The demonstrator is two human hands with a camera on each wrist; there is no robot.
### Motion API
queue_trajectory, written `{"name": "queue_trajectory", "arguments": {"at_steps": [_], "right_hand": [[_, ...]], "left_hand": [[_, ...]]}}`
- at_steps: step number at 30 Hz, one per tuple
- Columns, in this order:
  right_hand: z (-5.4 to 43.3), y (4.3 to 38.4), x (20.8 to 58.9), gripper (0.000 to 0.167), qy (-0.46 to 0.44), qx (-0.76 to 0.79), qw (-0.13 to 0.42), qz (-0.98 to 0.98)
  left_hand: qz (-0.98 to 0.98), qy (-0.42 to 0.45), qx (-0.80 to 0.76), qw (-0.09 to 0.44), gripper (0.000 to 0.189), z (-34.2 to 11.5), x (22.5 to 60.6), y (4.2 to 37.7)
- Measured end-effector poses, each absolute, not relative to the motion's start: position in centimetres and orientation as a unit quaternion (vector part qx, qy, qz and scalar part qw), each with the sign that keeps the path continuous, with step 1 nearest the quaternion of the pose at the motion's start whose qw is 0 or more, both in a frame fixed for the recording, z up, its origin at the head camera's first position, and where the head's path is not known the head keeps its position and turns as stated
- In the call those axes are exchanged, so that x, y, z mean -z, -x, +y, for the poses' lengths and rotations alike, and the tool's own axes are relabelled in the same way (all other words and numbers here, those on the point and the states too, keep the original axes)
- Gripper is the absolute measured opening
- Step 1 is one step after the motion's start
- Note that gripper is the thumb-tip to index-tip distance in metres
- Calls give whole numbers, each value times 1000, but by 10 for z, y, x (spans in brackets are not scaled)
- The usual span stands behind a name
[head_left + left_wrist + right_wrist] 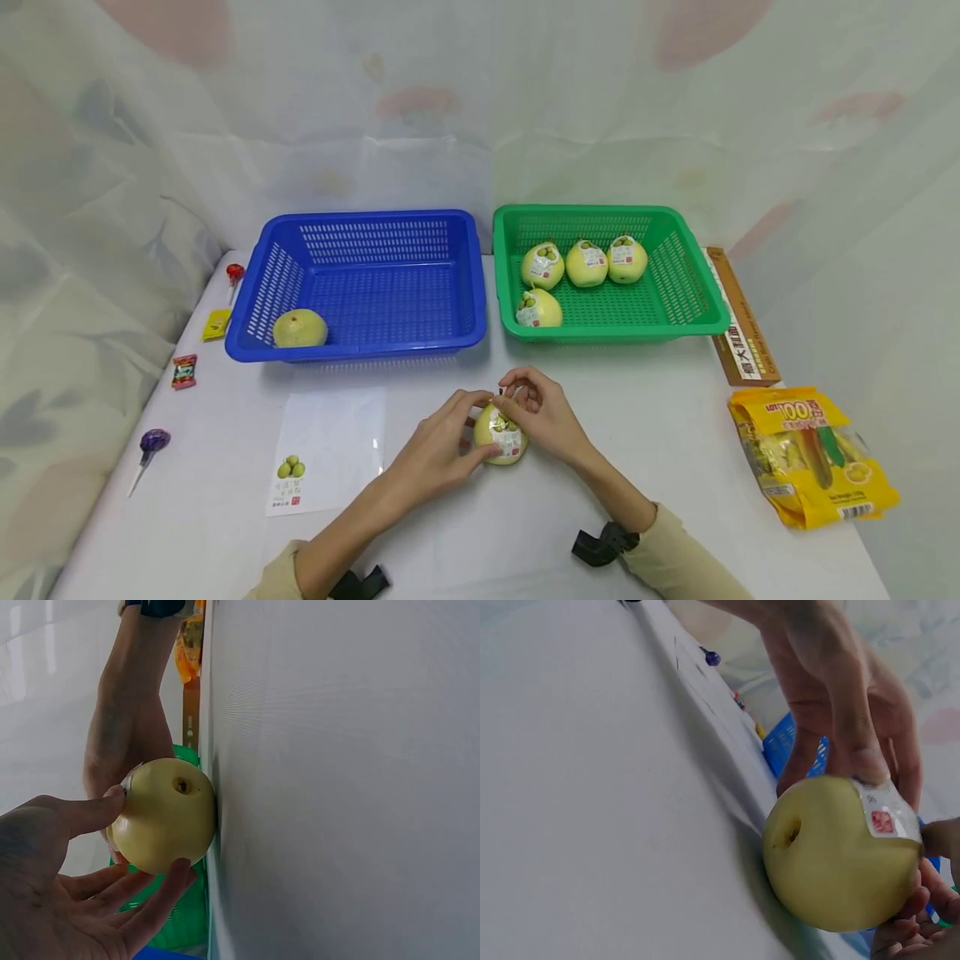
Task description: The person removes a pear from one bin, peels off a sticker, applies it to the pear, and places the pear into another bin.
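Observation:
A pale yellow-green pear (486, 425) stands on the white table between both hands, with a clear printed label (883, 820) on its side. My left hand (438, 446) holds it from the left, thumb on the label and fingers around the far side. At the pear's top right, my right hand (551, 417) has its thumb at the label's upper edge and its fingers curled against the fruit. The pear's dimpled base shows in both wrist views. Left of the hands lies a label sheet (337, 442), one printed label showing in its lower left corner.
Behind stand a blue basket (382, 346) with one pear (300, 328), no label visible on it, and a green basket (615, 333) with several labelled pears (587, 264). Candies and a purple lollipop (154, 440) lie left; a brown box (742, 321) and yellow snack bag (817, 458) lie right.

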State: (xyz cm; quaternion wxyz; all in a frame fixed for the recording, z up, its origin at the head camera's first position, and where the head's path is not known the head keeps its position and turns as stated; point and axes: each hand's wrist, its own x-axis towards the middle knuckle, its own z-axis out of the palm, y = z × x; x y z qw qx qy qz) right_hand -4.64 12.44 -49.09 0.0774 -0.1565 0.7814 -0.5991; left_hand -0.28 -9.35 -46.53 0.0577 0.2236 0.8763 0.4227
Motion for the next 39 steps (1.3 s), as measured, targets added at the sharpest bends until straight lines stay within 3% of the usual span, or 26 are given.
{"name": "queue_trajectory", "arguments": {"at_steps": [4, 10, 16, 22, 26, 28, 33, 39], "right_hand": [[125, 49, 493, 21, 141, 614, 84, 772], [137, 47, 496, 36, 190, 641, 116, 735], [137, 49, 500, 26, 166, 641, 108, 742], [145, 48, 501, 41, 210, 645, 134, 723], [146, 47, 503, 29, 200, 649, 132, 722], [144, 45, 501, 29, 198, 634, 126, 737], [131, 39, 492, 48, 214, 566, 94, 790], [117, 39, 490, 25, 194, 538, 33, 820]], "left_hand": [[879, -219, -419, 56, 73, -94, 465, 4], [879, -212, -422, 65, 74, -96, 466, 5], [877, -211, -425, 72, 75, -97, 466, 5], [867, -214, -441, 89, 70, -100, 464, 7], [861, -217, -450, 92, 61, -101, 465, 9], [860, -217, -452, 91, 60, -102, 466, 10], [857, -227, -454, 93, 68, -102, 468, 10], [871, -255, -413, 71, 82, -100, 471, 8]]}}
